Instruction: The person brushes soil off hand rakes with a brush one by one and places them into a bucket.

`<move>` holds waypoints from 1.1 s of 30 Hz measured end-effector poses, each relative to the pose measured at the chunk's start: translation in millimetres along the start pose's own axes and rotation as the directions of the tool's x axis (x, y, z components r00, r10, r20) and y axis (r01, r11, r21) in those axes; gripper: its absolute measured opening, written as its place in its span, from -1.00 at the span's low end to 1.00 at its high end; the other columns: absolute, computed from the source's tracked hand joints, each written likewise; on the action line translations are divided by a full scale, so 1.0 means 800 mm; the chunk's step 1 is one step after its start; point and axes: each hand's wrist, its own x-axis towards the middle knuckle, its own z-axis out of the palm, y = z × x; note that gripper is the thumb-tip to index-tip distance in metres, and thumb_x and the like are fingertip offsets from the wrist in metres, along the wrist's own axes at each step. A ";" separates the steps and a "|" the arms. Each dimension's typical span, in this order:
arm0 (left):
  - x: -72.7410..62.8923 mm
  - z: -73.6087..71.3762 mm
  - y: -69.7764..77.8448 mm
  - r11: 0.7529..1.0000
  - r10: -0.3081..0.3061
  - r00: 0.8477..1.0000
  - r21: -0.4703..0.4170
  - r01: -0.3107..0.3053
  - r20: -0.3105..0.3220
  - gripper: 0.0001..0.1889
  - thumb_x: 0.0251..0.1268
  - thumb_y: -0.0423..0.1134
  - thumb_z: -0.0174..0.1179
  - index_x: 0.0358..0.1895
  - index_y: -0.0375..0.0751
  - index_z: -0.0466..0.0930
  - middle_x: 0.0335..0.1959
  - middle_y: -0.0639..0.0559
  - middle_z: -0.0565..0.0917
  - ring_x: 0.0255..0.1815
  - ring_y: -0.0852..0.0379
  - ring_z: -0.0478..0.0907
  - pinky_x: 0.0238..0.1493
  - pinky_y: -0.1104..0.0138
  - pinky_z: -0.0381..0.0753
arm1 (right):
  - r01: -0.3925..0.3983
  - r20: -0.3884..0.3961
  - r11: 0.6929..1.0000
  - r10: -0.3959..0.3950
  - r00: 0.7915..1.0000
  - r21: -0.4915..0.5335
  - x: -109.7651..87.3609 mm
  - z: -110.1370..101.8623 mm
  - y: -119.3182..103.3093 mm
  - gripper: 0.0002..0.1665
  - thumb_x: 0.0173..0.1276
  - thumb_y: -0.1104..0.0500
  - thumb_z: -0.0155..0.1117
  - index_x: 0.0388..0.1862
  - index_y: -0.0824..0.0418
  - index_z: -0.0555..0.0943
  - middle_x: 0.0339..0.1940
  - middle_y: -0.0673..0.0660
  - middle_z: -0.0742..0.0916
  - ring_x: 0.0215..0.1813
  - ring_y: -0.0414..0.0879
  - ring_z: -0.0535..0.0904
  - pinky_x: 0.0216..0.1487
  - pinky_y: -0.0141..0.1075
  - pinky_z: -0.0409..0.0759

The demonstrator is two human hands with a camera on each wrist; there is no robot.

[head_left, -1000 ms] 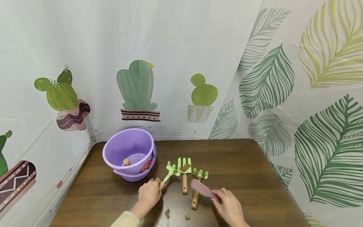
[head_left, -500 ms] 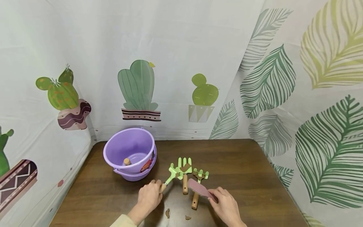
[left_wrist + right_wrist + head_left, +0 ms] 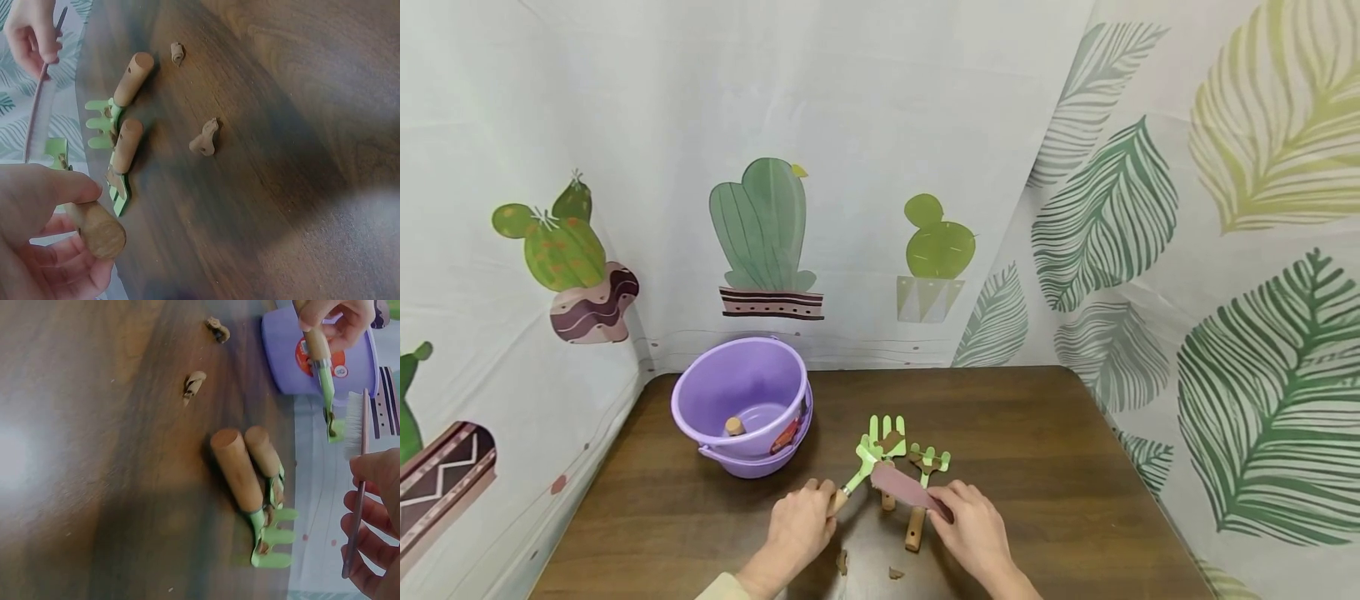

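My left hand (image 3: 801, 521) grips the wooden handle (image 3: 100, 231) of a small garden rake, whose green pronged head (image 3: 867, 457) is raised over the table with brown residue on it. My right hand (image 3: 973, 529) holds a pink brush (image 3: 901, 485) by its handle, thumb along one side and fingers on the other. White bristles (image 3: 355, 422) face the head of the held rake, close beside it. Below the brush lie a green garden fork (image 3: 877, 427) and a second small rake (image 3: 928, 460), both with wooden handles and brown clay-like lumps on their heads.
Stacked purple buckets (image 3: 691, 425) stand at the back left, a round wooden end showing inside. Two brown crumbs (image 3: 842, 562) (image 3: 177, 54) lie near the front of the dark wooden table (image 3: 1030, 433). A patterned cloth (image 3: 865, 125) hangs behind.
The held rake has shifted right, its head now overlapping the fork in the head view. The brush has moved left with my right hand, up to the rake's head.
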 end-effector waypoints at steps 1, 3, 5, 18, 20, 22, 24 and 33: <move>-0.001 -0.001 0.001 1.000 0.006 1.000 0.005 -0.006 -0.005 -0.62 -0.43 -0.15 0.45 -0.50 -0.05 0.42 -0.61 0.08 0.43 -0.66 -0.02 0.50 -0.72 0.21 0.40 | 0.009 -0.002 1.000 -0.009 1.000 0.000 0.002 0.001 -0.002 -0.68 -0.18 0.11 0.52 -0.35 -0.08 0.68 -0.50 -0.25 0.55 -0.47 -0.34 0.38 -0.49 -0.40 0.37; -0.003 -0.002 0.004 1.000 0.018 1.000 0.013 -0.018 -0.012 -0.62 -0.43 -0.15 0.45 -0.49 -0.06 0.42 -0.61 0.07 0.43 -0.67 -0.01 0.49 -0.73 0.21 0.40 | 0.025 -0.005 1.000 -0.025 1.000 0.000 0.006 0.003 -0.006 -0.68 -0.18 0.10 0.53 -0.35 -0.08 0.68 -0.50 -0.24 0.55 -0.47 -0.33 0.37 -0.49 -0.40 0.37; -0.003 -0.003 0.006 0.999 0.028 0.999 0.022 -0.027 -0.020 -0.62 -0.44 -0.15 0.45 -0.49 -0.07 0.43 -0.61 0.07 0.43 -0.68 -0.01 0.49 -0.73 0.22 0.40 | 0.037 -0.009 0.999 -0.037 0.999 0.004 0.008 0.004 -0.008 -0.67 -0.18 0.10 0.53 -0.34 -0.08 0.68 -0.50 -0.23 0.55 -0.48 -0.32 0.37 -0.49 -0.41 0.36; -0.008 -0.008 0.015 0.998 0.044 0.997 0.046 -0.041 -0.063 -0.59 -0.47 -0.16 0.47 -0.49 -0.10 0.43 -0.61 0.05 0.45 -0.69 0.00 0.48 -0.73 0.21 0.41 | 0.063 -0.066 0.997 -0.066 0.996 -0.046 0.015 0.011 -0.019 -0.64 -0.24 0.11 0.52 -0.34 -0.01 0.68 -0.51 -0.16 0.57 -0.51 -0.27 0.40 -0.52 -0.39 0.38; -0.007 -0.008 0.015 0.998 0.035 0.998 0.052 -0.032 -0.058 -0.60 -0.47 -0.15 0.47 -0.48 -0.10 0.44 -0.60 0.05 0.45 -0.68 0.00 0.48 -0.73 0.21 0.41 | 0.052 -0.055 0.998 -0.055 0.997 -0.047 0.016 0.011 -0.022 -0.65 -0.23 0.10 0.52 -0.34 -0.01 0.68 -0.50 -0.15 0.57 -0.50 -0.26 0.41 -0.53 -0.39 0.38; -0.007 -0.009 0.015 0.998 0.028 0.998 0.058 -0.025 -0.055 -0.60 -0.46 -0.15 0.46 -0.47 -0.11 0.45 -0.60 0.05 0.45 -0.68 0.00 0.48 -0.73 0.21 0.42 | 0.044 -0.048 0.998 -0.046 0.998 -0.046 0.018 0.011 -0.025 -0.65 -0.22 0.10 0.52 -0.34 0.01 0.68 -0.50 -0.14 0.57 -0.50 -0.24 0.42 -0.53 -0.38 0.39; -0.006 -0.009 0.014 0.998 0.023 0.998 0.063 -0.020 -0.057 -0.60 -0.46 -0.15 0.46 -0.46 -0.11 0.45 -0.60 0.05 0.45 -0.68 0.01 0.48 -0.73 0.21 0.42 | 0.035 -0.045 0.998 -0.037 0.998 -0.050 0.019 0.011 -0.028 -0.66 -0.22 0.09 0.52 -0.35 0.01 0.68 -0.51 -0.14 0.57 -0.50 -0.23 0.42 -0.54 -0.37 0.39; 0.000 -0.006 0.009 0.998 0.017 0.996 0.063 -0.011 -0.088 -0.61 -0.47 -0.17 0.46 -0.47 -0.12 0.45 -0.60 0.05 0.45 -0.69 0.01 0.49 -0.75 0.21 0.42 | -0.016 -0.029 0.996 0.013 0.999 -0.082 0.025 0.015 -0.044 -0.72 -0.17 0.08 0.49 -0.38 0.01 0.68 -0.53 -0.10 0.58 -0.52 -0.22 0.45 -0.58 -0.37 0.43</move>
